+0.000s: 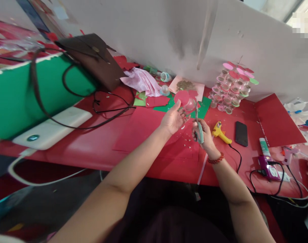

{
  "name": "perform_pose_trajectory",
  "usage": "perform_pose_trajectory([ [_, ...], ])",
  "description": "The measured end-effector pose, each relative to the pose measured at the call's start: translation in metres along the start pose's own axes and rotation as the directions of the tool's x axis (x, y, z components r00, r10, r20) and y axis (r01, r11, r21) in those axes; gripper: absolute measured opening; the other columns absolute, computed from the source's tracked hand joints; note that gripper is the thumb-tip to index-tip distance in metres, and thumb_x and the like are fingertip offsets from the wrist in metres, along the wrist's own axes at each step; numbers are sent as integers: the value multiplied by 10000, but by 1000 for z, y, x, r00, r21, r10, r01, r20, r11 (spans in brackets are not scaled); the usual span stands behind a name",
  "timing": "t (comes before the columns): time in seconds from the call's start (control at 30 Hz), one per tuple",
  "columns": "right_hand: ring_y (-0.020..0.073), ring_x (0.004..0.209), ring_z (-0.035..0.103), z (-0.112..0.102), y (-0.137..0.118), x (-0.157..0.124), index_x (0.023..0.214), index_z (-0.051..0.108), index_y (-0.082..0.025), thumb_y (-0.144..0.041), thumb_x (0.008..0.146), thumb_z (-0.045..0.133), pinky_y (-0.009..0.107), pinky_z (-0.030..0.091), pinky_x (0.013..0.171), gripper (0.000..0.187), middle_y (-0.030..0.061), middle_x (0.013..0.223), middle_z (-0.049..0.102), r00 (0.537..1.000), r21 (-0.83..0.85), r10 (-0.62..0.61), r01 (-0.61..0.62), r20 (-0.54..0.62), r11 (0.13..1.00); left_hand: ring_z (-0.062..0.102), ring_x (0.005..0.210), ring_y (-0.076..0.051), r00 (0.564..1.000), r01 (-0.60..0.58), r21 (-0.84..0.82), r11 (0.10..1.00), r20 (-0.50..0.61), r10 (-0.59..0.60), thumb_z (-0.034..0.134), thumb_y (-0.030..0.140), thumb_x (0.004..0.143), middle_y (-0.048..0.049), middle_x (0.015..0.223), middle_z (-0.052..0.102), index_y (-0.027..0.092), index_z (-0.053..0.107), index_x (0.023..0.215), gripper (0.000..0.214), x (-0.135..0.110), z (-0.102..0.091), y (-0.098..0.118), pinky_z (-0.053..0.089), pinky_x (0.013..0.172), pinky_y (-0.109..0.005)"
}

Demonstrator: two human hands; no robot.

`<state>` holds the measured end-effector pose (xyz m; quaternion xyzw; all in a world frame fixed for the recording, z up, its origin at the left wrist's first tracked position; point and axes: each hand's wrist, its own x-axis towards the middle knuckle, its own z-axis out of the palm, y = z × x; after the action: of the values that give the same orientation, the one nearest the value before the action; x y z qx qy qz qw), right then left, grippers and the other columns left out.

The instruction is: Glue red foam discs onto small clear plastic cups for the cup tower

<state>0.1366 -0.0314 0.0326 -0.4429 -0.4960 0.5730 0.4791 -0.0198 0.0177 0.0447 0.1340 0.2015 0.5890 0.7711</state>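
In the head view, the left hand (pixel 175 116) pinches a rounded piece of red paper (pixel 181 98) above the middle of the red table (pixel 103 148), and the right hand (pixel 204 133) grips the scissors (pixel 200 132) beside it. To trim well, I'd turn the paper into the blades rather than twist the scissors, keeping the left fingertips off the cutting line. A clear plastic cup (pixel 189 105) shows just past those fingers (held or merely behind, I can't tell). Both forearms reach forward, converging; the left palm tilts upward, fingers spread, while the right fingers curl around the handles, blades pointing away.
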Motion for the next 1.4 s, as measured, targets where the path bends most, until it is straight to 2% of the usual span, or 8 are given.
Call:
perform_pose_trajectory([
  [0.17, 62, 427, 482, -4, 7, 4, 1004, 539, -251, -595, 770, 746, 185, 378, 364, 464, -119, 596, 507, 999, -36, -36, 35, -11, 999, 698, 764, -149, 999, -49, 37, 998, -14, 50, 855, 440, 760, -10, 814, 742, 190, 679, 877, 328, 3, 0, 2, 539, 783, -303],
  [0.33, 63, 417, 492, -6, 10, 7, 1025, 531, -251, -576, 753, 762, 185, 374, 355, 483, -122, 596, 523, 1000, -57, -14, 13, -13, 998, 694, 812, -170, 998, -62, 56, 997, -24, 63, 863, 466, 744, -30, 842, 740, 196, 692, 862, 341, 8, -4, 3, 523, 785, -314],
  [0.73, 53, 406, 476, -4, 4, 5, 1010, 541, -244, -615, 726, 777, 186, 371, 353, 524, -127, 594, 516, 999, -86, 33, -36, -32, 996, 671, 773, -160, 997, -67, 89, 994, -32, 70, 882, 463, 716, -10, 829, 746, 220, 693, 876, 346, 16, -13, 4, 512, 758, -320],
  [0.87, 59, 397, 482, -4, 3, 5, 1019, 540, -244, -621, 706, 787, 188, 373, 342, 549, -129, 589, 520, 999, -101, 39, -42, -29, 994, 695, 791, -170, 994, -108, 85, 991, -24, 110, 903, 442, 691, -17, 849, 759, 213, 675, 877, 372, 15, -11, 4, 547, 817, -333],
  [1.07, 71, 387, 481, -6, 3, 6, 1007, 543, -245, -640, 707, 781, 187, 366, 326, 550, -132, 550, 493, 999, -142, 38, -41, -26, 989, 745, 950, -234, 989, -143, 83, 986, -27, 146, 896, 425, 713, -46, 886, 773, 202, 686, 928, 374, 12, -7, 7, 566, 948, -402],
  [1.2, 70, 386, 460, -9, 1, 5, 1035, 567, -231, -662, 700, 787, 185, 367, 336, 589, -131, 531, 491, 999, -168, 22, -26, -30, 985, 750, 981, -237, 986, -157, 99, 983, -39, 161, 871, 432, 750, -58, 909, 778, 193, 700, 966, 364, 13, -7, 12, 564, 980, -405],
  [1.4, 53, 398, 438, -10, -7, 4, 977, 572, -227, -676, 681, 795, 176, 333, 358, 582, -125, 542, 488, 999, -159, -2, -7, -54, 987, 750, 1032, -237, 985, -169, 85, 982, -33, 172, 869, 395, 760, -58, 933, 788, 189, 687, 966, 343, 11, -4, 14, 546, 1025, -408],
])
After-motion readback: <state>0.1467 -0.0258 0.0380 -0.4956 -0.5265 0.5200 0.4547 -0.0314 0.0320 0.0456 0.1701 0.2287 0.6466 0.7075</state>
